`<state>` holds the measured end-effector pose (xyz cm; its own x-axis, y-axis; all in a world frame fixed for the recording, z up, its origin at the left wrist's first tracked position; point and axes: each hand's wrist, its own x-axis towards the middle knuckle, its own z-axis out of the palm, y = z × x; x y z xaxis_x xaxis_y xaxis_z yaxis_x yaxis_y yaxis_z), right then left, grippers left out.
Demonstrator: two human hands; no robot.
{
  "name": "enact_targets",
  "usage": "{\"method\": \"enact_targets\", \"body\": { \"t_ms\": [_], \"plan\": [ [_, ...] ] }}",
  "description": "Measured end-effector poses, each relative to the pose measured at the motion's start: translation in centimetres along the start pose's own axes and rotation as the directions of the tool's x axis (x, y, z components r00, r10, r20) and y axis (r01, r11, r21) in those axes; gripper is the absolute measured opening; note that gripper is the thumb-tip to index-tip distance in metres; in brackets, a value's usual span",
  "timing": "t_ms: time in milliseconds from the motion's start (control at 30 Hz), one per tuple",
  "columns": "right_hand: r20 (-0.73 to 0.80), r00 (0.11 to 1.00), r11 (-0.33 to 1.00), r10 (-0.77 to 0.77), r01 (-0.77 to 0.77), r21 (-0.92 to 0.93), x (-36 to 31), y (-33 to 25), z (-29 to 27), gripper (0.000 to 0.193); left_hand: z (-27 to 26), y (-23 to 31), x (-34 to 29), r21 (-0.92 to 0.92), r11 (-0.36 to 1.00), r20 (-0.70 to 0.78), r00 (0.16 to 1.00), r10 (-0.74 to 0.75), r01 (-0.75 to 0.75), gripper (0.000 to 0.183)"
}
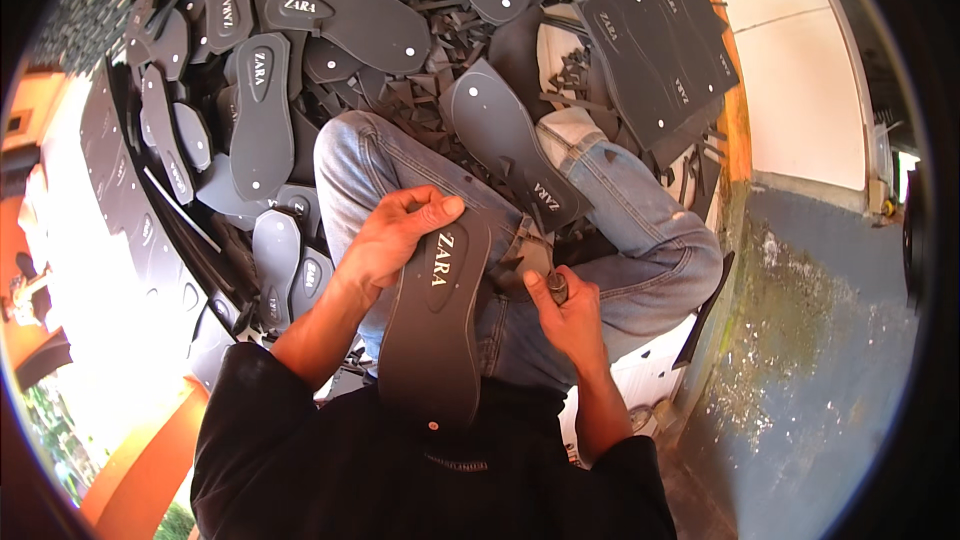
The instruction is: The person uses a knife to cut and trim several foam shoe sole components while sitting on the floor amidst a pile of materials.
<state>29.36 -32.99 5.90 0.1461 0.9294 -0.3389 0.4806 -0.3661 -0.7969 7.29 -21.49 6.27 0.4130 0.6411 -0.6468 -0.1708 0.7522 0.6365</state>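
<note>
Far left of the hands a grey sheet [115,180] slants in bright light; nearer, loose soles [262,140] lie piled beyond the left hand. The left hand [385,240] clamps the upper end of a black sole [430,340], thumb on top, the sole lying between the hands over the lap. Scraps [425,95] lie beyond it. The right hand [572,315], apart from the left, grips a tool [557,287]; well beyond it, rightward, lies a square sheet [640,55]
</note>
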Motion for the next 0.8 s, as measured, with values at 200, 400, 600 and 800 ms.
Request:
{"method": "enact_targets", "body": {
  "t_ms": [200, 400, 600, 800],
  "plan": [
    [0.017, 1.000, 0.998, 0.010, -0.009, -0.068, -1.2, 0.9, 0.7, 0.039, 1.6, 0.0, -0.2, 0.035, 0.992, -0.038, 0.992, -0.116, 0.118, 0.025],
    [0.046, 0.998, 0.988, 0.041, -0.033, -0.149, -0.7, 0.2, 0.7, 0.032, 2.0, 0.8, -0.5, 0.226, 0.971, -0.038, 0.996, -0.078, 0.084, 0.027],
    [-0.019, 0.979, 0.978, -0.202, 0.200, -0.063, 4.5, -2.6, 1.1, 0.026, 3.0, 0.2, -0.1, 0.340, 0.940, -0.017, 1.000, -0.020, 0.025, 0.029],
    [-0.198, 0.973, 0.981, 0.122, -0.087, 0.176, 5.5, -0.2, -1.5, 0.029, -2.6, 0.6, 1.0, 0.081, 0.913, -0.318, 0.858, 0.403, -0.399, 0.026]
  ]
}}
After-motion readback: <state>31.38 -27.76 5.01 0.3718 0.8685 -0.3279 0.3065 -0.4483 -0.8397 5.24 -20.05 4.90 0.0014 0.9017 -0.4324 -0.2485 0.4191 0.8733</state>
